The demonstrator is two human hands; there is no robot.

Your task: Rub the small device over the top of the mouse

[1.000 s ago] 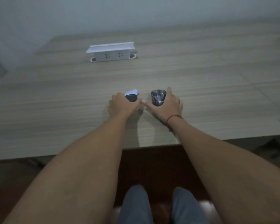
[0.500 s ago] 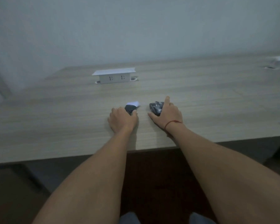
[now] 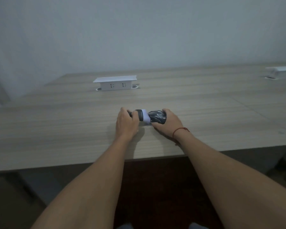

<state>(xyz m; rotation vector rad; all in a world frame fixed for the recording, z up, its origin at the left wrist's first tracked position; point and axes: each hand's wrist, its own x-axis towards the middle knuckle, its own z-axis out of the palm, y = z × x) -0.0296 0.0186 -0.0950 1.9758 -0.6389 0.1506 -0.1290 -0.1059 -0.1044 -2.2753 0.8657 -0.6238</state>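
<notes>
Both things are up and together now — half a second ago brush and mouse sat apart on the table. Brush (image 3: 143,116) white end touches mouse (image 3: 157,116), just above the table (image 3: 73,129) near its front edge. Left hand (image 3: 126,123) curls round the brush handle; right hand (image 3: 168,123) grips the mouse. Step looks like brushing the mouse — next needs short strokes, mouse held steady. Socket box (image 3: 115,83) well behind.
</notes>
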